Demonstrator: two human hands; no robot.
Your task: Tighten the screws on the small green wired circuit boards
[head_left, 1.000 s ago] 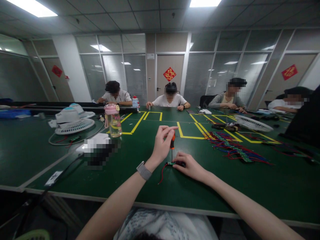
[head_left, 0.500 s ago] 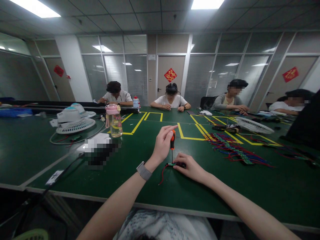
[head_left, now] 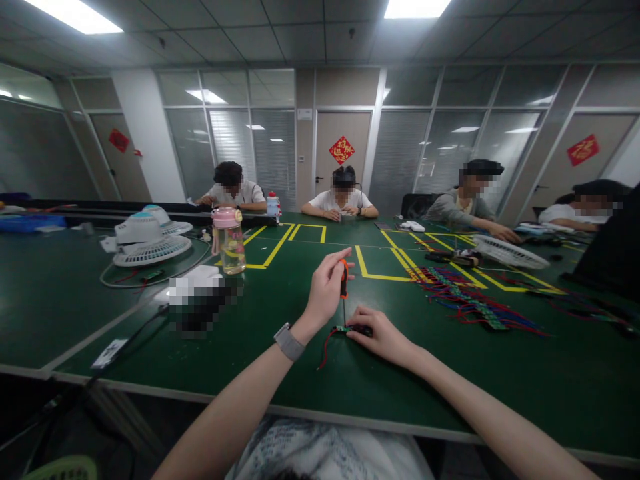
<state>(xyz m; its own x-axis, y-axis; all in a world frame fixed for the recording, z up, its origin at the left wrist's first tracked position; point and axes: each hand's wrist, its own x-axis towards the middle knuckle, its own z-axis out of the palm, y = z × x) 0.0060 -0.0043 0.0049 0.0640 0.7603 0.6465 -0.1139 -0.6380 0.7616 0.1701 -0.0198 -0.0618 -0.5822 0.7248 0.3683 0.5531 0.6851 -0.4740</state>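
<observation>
My left hand (head_left: pixel 326 285) is closed round the orange-and-black handle of a screwdriver (head_left: pixel 344 288). The screwdriver stands nearly upright, its thin shaft reaching down to a small green circuit board (head_left: pixel 342 329). With its fingertips, my right hand (head_left: pixel 376 331) pins the board against the green table (head_left: pixel 280 393). A dark part (head_left: pixel 363 329) beside the board is partly covered by those fingers. From the board's left end a red wire (head_left: pixel 324 352) curls toward me. Whether the tip sits in a screw is too small to tell.
Right of my hands lies a row of circuit boards (head_left: pixel 470 300) with red and blue wires. A pink-lidded bottle (head_left: pixel 230 243) and white fan parts (head_left: pixel 150 243) stand left. Yellow tape (head_left: pixel 385 277) marks the table. Several co-workers sit across, one person (head_left: pixel 343 197) straight ahead.
My left hand's fingers have shifted round the screwdriver handle, while its tip stays at the board. My right hand keeps its place. A co-worker at the right has reached an arm further right.
</observation>
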